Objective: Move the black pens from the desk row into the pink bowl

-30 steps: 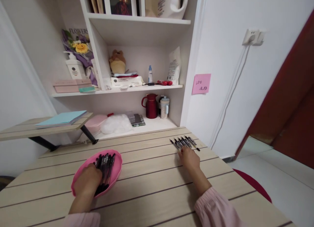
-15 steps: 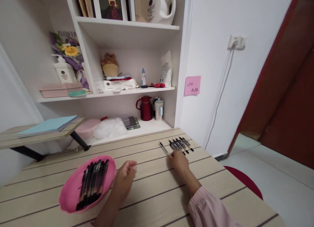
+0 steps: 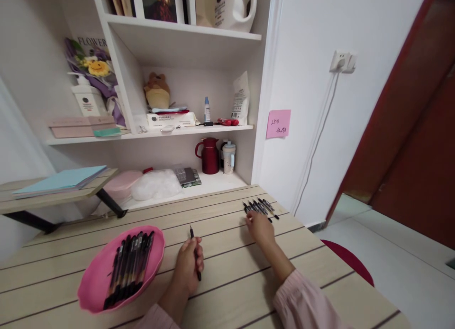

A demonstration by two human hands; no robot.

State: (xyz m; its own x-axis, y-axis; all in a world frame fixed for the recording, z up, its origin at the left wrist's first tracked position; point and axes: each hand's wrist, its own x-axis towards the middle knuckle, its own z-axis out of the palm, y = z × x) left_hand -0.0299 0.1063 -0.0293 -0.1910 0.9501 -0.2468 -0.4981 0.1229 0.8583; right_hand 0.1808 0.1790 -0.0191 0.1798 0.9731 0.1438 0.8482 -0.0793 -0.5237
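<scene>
My left hand is closed around a black pen, its tip pointing up and away from me over the wooden table. To the right, my right hand reaches over the near end of a row of pens with dark ends and clear barrels. Its fingers are curled down and pinch the leftmost pen; the fingertips are partly hidden. Left of my left hand stands a pink scalloped tray with several pens lying side by side in it.
The striped wooden table meets a white shelf unit at the back. A small raised stand with blue paper is at the left. A red jug and a cup stand on the low shelf. A red stool is at the right.
A pen that was in my right hand is now in my left, which has closed around it. My right hand has moved up slightly to the leftmost pen of the row.
</scene>
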